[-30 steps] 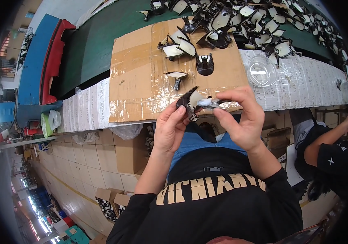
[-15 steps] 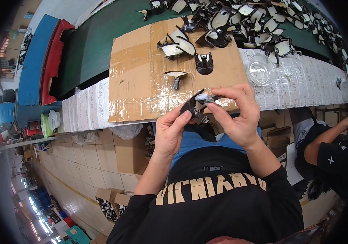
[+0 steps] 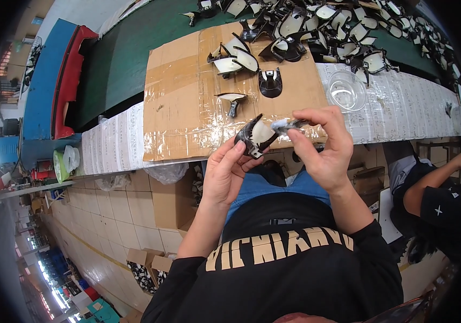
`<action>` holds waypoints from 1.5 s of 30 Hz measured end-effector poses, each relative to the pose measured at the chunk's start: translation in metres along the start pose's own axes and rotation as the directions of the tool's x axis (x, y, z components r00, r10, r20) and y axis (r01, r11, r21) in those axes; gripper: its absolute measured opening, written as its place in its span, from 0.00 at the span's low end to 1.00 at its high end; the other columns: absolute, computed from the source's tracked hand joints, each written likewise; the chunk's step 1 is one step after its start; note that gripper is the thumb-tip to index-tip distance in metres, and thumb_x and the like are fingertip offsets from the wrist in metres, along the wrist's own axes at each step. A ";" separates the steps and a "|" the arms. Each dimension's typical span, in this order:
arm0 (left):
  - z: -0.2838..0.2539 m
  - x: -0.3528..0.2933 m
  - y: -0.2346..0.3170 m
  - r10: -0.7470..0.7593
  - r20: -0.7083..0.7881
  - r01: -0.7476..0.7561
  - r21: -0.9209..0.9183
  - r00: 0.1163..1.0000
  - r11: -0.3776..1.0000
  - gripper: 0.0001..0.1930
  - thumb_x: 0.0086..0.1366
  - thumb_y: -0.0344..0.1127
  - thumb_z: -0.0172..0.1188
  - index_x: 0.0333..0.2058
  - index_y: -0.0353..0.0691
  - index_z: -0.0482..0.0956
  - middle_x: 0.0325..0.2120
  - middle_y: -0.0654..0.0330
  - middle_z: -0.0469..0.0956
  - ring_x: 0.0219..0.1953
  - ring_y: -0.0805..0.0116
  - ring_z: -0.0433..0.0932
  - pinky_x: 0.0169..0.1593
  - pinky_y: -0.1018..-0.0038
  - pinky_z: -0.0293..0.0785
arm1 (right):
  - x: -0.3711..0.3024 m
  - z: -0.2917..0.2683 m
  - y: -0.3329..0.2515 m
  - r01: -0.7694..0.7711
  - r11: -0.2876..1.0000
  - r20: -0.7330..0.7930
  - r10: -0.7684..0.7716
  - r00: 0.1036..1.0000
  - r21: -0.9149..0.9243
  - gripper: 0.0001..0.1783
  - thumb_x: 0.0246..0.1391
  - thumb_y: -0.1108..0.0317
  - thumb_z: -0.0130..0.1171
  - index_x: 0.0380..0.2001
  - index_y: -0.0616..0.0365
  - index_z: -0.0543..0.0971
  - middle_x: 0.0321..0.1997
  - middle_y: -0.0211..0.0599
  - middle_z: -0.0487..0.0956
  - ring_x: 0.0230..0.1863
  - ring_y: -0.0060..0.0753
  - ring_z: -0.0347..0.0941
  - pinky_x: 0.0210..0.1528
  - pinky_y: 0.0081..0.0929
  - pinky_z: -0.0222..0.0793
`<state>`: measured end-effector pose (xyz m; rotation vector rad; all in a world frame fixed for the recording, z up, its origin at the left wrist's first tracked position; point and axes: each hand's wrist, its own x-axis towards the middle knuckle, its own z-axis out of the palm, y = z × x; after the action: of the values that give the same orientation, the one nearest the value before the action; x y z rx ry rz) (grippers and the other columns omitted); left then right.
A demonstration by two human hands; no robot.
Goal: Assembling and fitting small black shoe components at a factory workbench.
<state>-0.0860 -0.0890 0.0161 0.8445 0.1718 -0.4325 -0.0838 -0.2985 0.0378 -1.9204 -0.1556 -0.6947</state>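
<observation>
My left hand (image 3: 224,175) grips a glossy black curved piece (image 3: 249,144) by its lower left side, shaped like a shoe heel, with its cream inner face turned up to the right. Between the thumb and forefinger of my right hand (image 3: 324,145) is a small dark tool with a pale bluish-white tip (image 3: 281,124); its exact kind is unclear. That tip is very close to the piece's upper right edge; contact cannot be made out. On the cardboard sheet (image 3: 179,116) beyond stand a stemmed heel (image 3: 233,102), a black heel piece (image 3: 271,83) and a small cluster of heels (image 3: 234,60).
A large pile of black and cream heels (image 3: 338,27) spreads over the green belt (image 3: 117,70) at the far right. Beside the cardboard stands a clear plastic cup (image 3: 347,92). Another person's arm (image 3: 429,183) shows at right. Cartons (image 3: 168,199) stand on the floor.
The pale-tipped tool has moved right, off the heel piece, with my right hand. My left hand has turned the piece so more of its cream face shows.
</observation>
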 end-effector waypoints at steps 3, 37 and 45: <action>-0.004 0.000 -0.003 -0.005 -0.022 0.005 -0.008 1.000 1.000 0.17 0.73 0.34 0.56 0.56 0.33 0.76 0.46 0.53 0.83 0.45 0.64 0.85 0.51 0.68 0.84 | -0.004 0.003 -0.006 0.021 0.999 0.083 -0.024 0.996 0.045 0.17 0.42 0.72 0.74 0.39 0.56 0.85 0.35 0.29 0.84 0.37 0.32 0.72 0.45 0.28 0.65; -0.104 -0.095 0.094 0.114 -0.312 0.231 0.863 0.943 0.448 0.14 0.63 0.28 0.65 0.46 0.30 0.84 0.39 0.58 0.85 0.39 0.72 0.81 0.45 0.76 0.75 | 0.003 -0.004 0.020 -0.119 0.992 0.039 0.117 0.992 0.042 0.16 0.45 0.73 0.73 0.41 0.58 0.84 0.34 0.30 0.79 0.38 0.28 0.70 0.44 0.25 0.67; -0.002 0.002 0.065 0.559 0.440 -0.451 0.883 0.703 -0.128 0.14 0.56 0.24 0.69 0.43 0.34 0.85 0.38 0.54 0.84 0.38 0.64 0.82 0.43 0.72 0.76 | 0.000 0.001 0.008 -0.080 0.996 0.069 0.078 0.995 0.025 0.16 0.45 0.74 0.72 0.41 0.57 0.84 0.34 0.31 0.80 0.37 0.29 0.70 0.44 0.25 0.67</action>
<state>-0.0558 -0.0499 0.0591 2.2294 -0.5022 0.4203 -0.0804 -0.3017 0.0310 -1.9141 -0.1304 -0.5720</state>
